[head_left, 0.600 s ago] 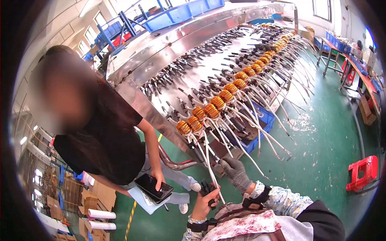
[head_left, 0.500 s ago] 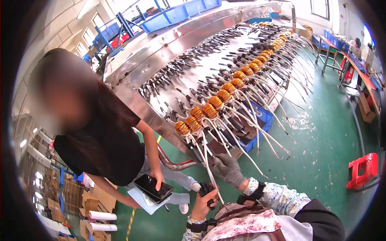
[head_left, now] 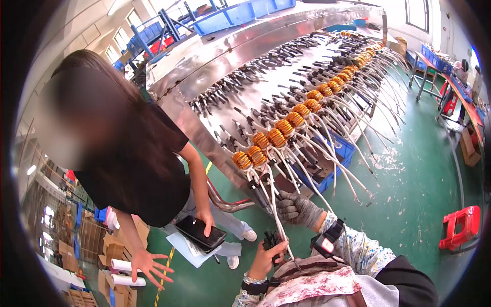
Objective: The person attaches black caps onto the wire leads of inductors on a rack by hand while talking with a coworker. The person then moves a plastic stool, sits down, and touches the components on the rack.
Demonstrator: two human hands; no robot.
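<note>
My left hand [head_left: 268, 259], bare, is closed around a bunch of small black pieces [head_left: 271, 239] at the bottom centre. White cables [head_left: 276, 220] run down beside it from the nearest copper-wound ring coils [head_left: 249, 157]. My right hand [head_left: 300, 210], in a grey glove, has its fingers curled beside these cables, below the table's near corner. What lies inside its fingers is hidden. Black sleeves [head_left: 260, 194] cover part of the cables hanging at that corner. Many more coils lie in a row along the metal table [head_left: 207, 140].
At the left stands a person in a black shirt [head_left: 148, 169], holding a phone [head_left: 202, 233] over light blue paper; the other hand [head_left: 152, 266] is spread. A blue crate [head_left: 340, 153] sits under the cable ends. A red stool [head_left: 460, 227] stands at the right.
The view has shifted slightly, and the table appears farther right. My right hand's fingers have curled in beside the cables. The other person's free hand has come out from behind the paper, fingers spread.
</note>
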